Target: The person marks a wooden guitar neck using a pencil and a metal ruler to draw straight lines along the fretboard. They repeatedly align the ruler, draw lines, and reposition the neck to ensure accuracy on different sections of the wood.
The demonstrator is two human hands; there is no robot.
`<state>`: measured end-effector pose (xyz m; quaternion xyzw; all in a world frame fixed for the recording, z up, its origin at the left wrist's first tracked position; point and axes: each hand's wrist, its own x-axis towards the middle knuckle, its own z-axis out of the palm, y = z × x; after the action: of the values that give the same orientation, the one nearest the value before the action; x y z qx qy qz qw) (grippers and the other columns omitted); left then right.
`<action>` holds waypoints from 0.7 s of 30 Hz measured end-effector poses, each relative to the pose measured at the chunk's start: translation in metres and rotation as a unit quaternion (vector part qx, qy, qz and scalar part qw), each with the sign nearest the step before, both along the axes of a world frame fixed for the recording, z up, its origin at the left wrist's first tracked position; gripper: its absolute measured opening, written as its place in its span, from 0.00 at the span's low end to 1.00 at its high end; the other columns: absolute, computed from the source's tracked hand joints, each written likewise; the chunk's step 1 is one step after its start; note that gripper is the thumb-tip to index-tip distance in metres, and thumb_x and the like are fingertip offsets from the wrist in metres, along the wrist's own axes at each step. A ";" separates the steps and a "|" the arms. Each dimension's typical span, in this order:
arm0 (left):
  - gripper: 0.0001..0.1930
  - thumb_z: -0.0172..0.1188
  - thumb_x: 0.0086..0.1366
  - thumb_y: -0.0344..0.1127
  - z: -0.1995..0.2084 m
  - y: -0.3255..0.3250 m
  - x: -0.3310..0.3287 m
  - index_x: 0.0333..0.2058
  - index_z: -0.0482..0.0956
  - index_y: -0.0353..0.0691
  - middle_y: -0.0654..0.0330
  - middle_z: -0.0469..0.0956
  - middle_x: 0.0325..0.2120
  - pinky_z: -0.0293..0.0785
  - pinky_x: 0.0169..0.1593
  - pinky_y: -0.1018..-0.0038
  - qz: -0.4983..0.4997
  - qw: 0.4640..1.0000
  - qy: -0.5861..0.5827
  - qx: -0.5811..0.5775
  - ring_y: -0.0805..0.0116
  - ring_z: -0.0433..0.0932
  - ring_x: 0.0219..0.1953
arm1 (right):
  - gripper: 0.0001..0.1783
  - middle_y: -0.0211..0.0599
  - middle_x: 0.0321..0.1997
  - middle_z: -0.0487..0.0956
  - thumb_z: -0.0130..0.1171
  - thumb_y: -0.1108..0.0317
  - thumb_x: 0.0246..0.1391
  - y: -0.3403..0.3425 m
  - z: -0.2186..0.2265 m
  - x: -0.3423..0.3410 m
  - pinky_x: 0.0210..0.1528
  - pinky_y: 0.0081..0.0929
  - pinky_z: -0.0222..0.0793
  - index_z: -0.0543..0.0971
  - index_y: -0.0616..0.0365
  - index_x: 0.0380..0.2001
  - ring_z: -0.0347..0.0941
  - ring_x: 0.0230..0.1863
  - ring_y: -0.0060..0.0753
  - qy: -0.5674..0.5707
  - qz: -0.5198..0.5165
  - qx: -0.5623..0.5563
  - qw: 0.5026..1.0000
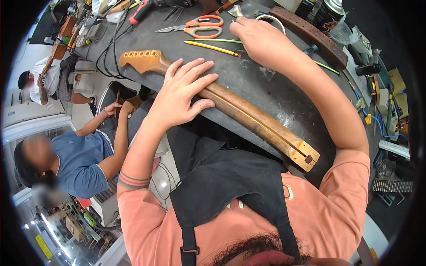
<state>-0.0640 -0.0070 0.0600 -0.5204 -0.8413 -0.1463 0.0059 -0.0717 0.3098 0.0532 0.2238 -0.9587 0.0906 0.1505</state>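
Item: wooden guitar neck (248, 116), lying diagonally across the dark counter (266, 88), headstock toward your left, heel by your apron. Your left hand (184, 95) rests flat on it near the headstock, fingers (195, 71) spread wide, gripping nothing. Your right hand (259, 42) lies apart, fingers curled down beside a yellow pencil (213, 48) and orange-handled scissors (199, 26); whether they grip anything cannot be told.

Dark cluttered workbench (266, 88), pale floor (26, 57)
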 end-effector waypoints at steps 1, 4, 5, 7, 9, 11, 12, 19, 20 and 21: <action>0.35 0.72 0.69 0.58 0.000 0.003 0.001 0.69 0.81 0.49 0.59 0.73 0.77 0.54 0.83 0.41 -0.001 1.000 -0.003 0.001 0.53 0.68 0.80 | 0.12 0.47 0.50 0.84 0.63 0.72 0.64 -0.001 0.000 -0.005 0.57 0.47 0.82 0.80 0.61 0.50 0.86 0.56 0.52 -0.011 -0.002 0.037 0.999; 0.33 0.71 0.72 0.56 0.001 0.010 0.001 0.69 0.81 0.47 0.56 0.74 0.76 0.56 0.82 0.41 0.008 1.000 0.019 0.011 0.53 0.69 0.79 | 0.11 0.45 0.49 0.84 0.64 0.73 0.66 0.002 -0.003 -0.007 0.55 0.44 0.81 0.83 0.62 0.50 0.86 0.52 0.49 0.115 0.009 0.049 0.992; 0.32 0.70 0.73 0.55 0.000 0.014 0.002 0.69 0.81 0.46 0.54 0.75 0.75 0.57 0.82 0.41 0.012 0.999 0.029 0.017 0.53 0.70 0.78 | 0.09 0.43 0.47 0.83 0.62 0.74 0.66 0.005 0.001 -0.002 0.51 0.43 0.79 0.83 0.62 0.47 0.84 0.48 0.47 0.141 0.013 0.023 0.990; 0.29 0.69 0.74 0.50 -0.003 0.018 -0.004 0.68 0.82 0.44 0.54 0.78 0.73 0.60 0.80 0.45 0.025 0.999 0.021 0.038 0.50 0.72 0.77 | 0.06 0.39 0.43 0.81 0.60 0.76 0.65 0.013 0.025 0.012 0.42 0.41 0.75 0.83 0.61 0.43 0.80 0.39 0.44 0.195 0.025 -0.028 0.980; 0.23 0.69 0.73 0.37 0.003 0.031 -0.015 0.64 0.84 0.40 0.53 0.84 0.64 0.70 0.72 0.52 0.038 0.996 0.025 0.078 0.49 0.79 0.68 | 0.08 0.47 0.49 0.79 0.58 0.78 0.61 0.014 0.063 0.049 0.50 0.49 0.78 0.81 0.61 0.42 0.81 0.48 0.58 0.059 -0.095 -0.033 0.993; 0.20 0.69 0.71 0.29 0.006 0.047 -0.030 0.60 0.86 0.41 0.56 0.86 0.55 0.75 0.62 0.56 0.039 0.994 0.074 0.077 0.51 0.82 0.60 | 0.09 0.47 0.48 0.80 0.57 0.78 0.63 0.027 0.077 0.086 0.51 0.48 0.78 0.82 0.60 0.44 0.81 0.50 0.58 0.031 -0.165 -0.055 0.984; 0.19 0.69 0.71 0.28 0.007 0.051 -0.038 0.60 0.87 0.42 0.56 0.85 0.53 0.76 0.60 0.56 0.040 0.993 0.094 0.062 0.51 0.82 0.58 | 0.09 0.48 0.49 0.80 0.56 0.79 0.63 0.035 0.080 0.101 0.52 0.48 0.78 0.82 0.60 0.44 0.81 0.51 0.60 0.013 -0.188 -0.072 0.980; 0.08 0.64 0.68 0.24 0.002 0.079 -0.079 0.44 0.81 0.39 0.53 0.82 0.51 0.75 0.55 0.54 -0.042 0.990 0.133 -0.021 0.48 0.81 0.58 | 0.07 0.33 0.45 0.83 0.64 0.73 0.74 0.116 0.044 0.252 0.46 0.30 0.73 0.84 0.61 0.51 0.76 0.42 0.27 -0.107 -0.376 -0.180 0.903; 0.08 0.63 0.69 0.24 0.002 0.078 -0.080 0.45 0.80 0.38 0.53 0.82 0.51 0.75 0.55 0.54 -0.058 0.984 0.166 -0.016 0.47 0.80 0.58 | 0.07 0.33 0.45 0.83 0.64 0.73 0.74 0.119 0.039 0.266 0.47 0.29 0.73 0.84 0.61 0.51 0.77 0.42 0.26 -0.121 -0.396 -0.192 0.890; 0.08 0.63 0.70 0.24 -0.001 0.079 -0.082 0.46 0.80 0.38 0.54 0.82 0.52 0.74 0.55 0.55 -0.054 0.984 0.166 -0.028 0.47 0.80 0.58 | 0.08 0.32 0.45 0.84 0.65 0.72 0.74 0.119 0.034 0.276 0.49 0.29 0.74 0.85 0.62 0.50 0.77 0.44 0.26 -0.126 -0.385 -0.213 0.889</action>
<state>-0.1465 0.0719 0.0589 -0.5824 -0.8028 -0.0347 0.1232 0.2040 0.4285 0.0870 -0.2131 -0.9383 0.2551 0.0959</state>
